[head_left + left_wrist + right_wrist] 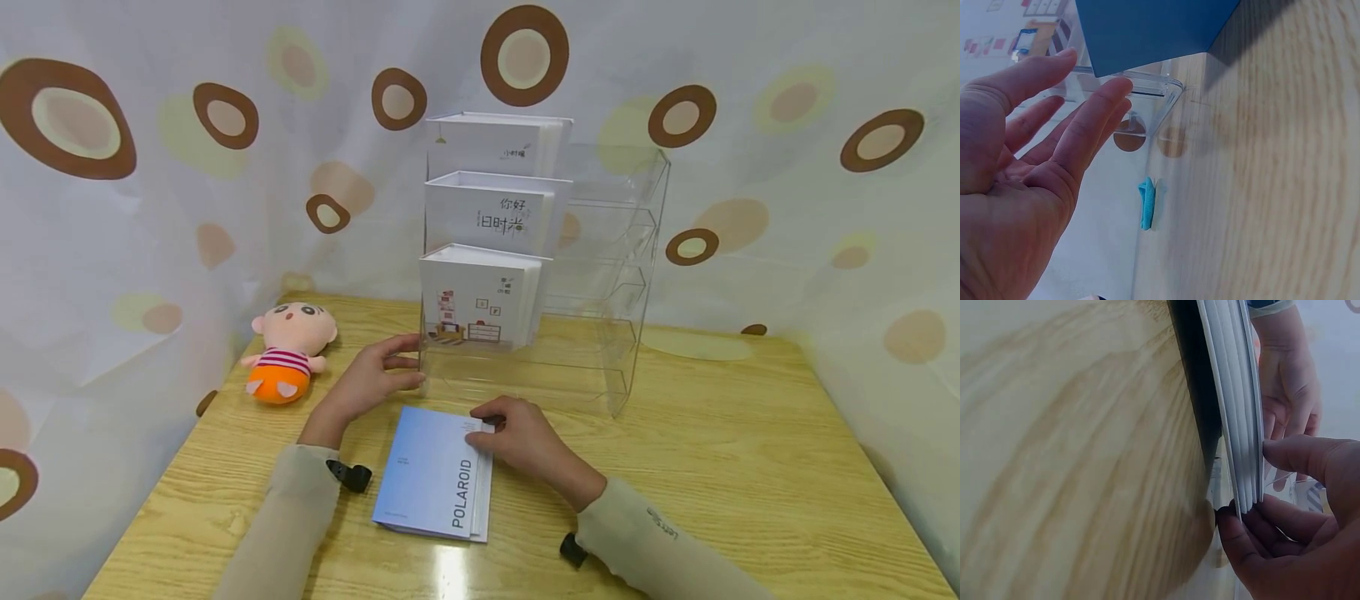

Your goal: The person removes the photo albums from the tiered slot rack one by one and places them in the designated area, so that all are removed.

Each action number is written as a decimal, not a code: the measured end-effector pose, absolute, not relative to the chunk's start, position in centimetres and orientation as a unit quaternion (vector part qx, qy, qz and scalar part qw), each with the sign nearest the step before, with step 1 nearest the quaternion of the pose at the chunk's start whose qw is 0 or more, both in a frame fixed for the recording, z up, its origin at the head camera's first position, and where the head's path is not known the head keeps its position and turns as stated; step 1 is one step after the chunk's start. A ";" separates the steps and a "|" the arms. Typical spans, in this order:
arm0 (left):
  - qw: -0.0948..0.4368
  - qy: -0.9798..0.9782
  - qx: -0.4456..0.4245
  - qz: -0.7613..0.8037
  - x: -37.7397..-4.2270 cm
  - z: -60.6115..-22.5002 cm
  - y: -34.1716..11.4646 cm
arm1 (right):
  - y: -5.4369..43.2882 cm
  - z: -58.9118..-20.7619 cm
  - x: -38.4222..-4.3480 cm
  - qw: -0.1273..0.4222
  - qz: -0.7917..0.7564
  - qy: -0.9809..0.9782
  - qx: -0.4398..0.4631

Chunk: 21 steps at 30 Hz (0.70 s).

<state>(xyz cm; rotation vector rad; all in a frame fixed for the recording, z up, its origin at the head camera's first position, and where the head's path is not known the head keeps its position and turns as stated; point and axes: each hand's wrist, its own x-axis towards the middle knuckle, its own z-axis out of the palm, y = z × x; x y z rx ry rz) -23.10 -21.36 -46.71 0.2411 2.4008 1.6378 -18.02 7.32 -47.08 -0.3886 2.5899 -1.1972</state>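
A blue album [427, 475] printed POLAROID is over the table in front of the clear acrylic rack [525, 375]. My right hand [525, 437] grips its right edge near the upper corner. In the right wrist view the thumb lies on the cover and the fingers curl beneath the white pages [1235, 406]. My left hand [375, 375] is beside the rack's lower left front corner, fingers loosely extended and holding nothing. In the left wrist view its fingertips overlap the rack's clear edge, close to the album's blue corner [1147, 37].
Three white albums stand in the rack's upper tiers: top [487, 146], middle [480, 217] and lower [480, 296]. A plush doll [281, 358] with orange shorts sits left of the rack. The wooden table [735, 467] meets a patterned cloth [750, 275] behind.
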 end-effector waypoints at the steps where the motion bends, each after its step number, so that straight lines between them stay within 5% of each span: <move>1: 0.113 0.817 0.082 0.559 -23.1 -46.7 -21.3 | 7.3 -47.0 -18.0 0.129 -0.411 0.893 -0.134; 21: 0.109 0.819 0.087 0.556 -22.9 -46.5 -21.2 | 6.7 -46.9 -17.8 0.105 -0.408 0.899 -0.117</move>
